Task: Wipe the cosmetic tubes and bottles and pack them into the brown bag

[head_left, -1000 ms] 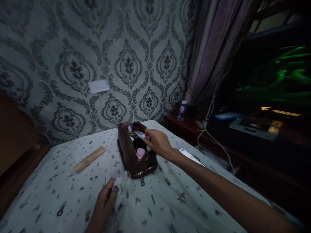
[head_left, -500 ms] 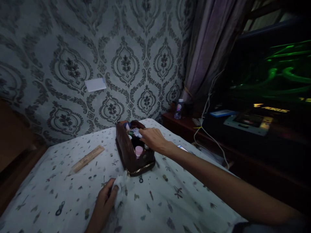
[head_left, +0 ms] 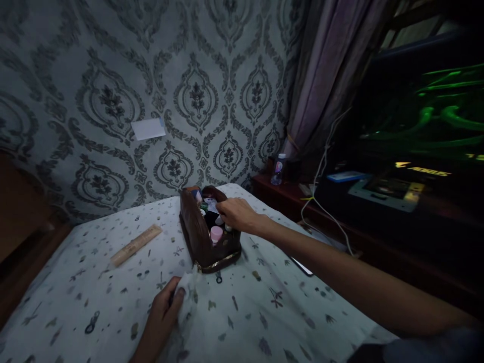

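Observation:
A brown cosmetic bag (head_left: 194, 229) stands unzipped on a patterned white bedsheet (head_left: 223, 322). A pink-lidded jar (head_left: 216, 234) and several small items show inside it. My right hand (head_left: 238, 214) reaches over the bag's right side, its fingers curled down into the opening; what they hold, if anything, is hidden. In front of the bag, my left hand (head_left: 164, 305) is closed on a crumpled white tissue (head_left: 185, 297). Left of the bag lies a flat beige packet (head_left: 136, 245), apart from both hands.
A phone (head_left: 302, 266) lies partly under my right forearm. Behind stands a wallpapered wall with a white card (head_left: 148, 129). To the right are a bottle (head_left: 278, 170) on a dark red ledge, a white cable (head_left: 333, 218) and a dark, green-lit box (head_left: 423, 174).
My right forearm has shifted slightly, so the phone now shows below it instead of above. The right hand stays at the bag's opening. My left hand keeps the tissue almost unmoved.

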The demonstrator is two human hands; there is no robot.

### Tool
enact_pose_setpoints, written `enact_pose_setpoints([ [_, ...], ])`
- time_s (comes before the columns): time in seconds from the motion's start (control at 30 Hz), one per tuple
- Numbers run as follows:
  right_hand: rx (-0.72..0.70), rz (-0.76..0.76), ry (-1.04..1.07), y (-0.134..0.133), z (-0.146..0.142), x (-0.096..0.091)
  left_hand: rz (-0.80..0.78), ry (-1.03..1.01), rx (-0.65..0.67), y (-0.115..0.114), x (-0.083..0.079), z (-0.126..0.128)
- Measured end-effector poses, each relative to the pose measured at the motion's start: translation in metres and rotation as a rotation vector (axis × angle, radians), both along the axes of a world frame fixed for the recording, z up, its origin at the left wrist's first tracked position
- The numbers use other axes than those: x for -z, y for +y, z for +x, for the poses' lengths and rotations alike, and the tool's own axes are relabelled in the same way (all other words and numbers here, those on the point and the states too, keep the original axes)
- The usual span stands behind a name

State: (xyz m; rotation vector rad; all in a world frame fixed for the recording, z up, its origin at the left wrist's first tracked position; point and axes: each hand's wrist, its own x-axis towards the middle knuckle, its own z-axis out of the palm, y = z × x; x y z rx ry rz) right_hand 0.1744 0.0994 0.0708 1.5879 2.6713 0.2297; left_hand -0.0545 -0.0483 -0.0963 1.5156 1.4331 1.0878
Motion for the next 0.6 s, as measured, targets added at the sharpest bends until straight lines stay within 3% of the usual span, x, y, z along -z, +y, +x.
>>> enact_pose_setpoints([
  [0.33,-0.039,-0.018,0.001,0.007,0.002,0.001,0.007,0.012,0.004,0.000,-0.001,0.000],
  [0.6,-0.048,-0.070,0.065,-0.004,0.000,-0.008,-0.017,0.027,0.019,0.000,-0.007,0.001],
])
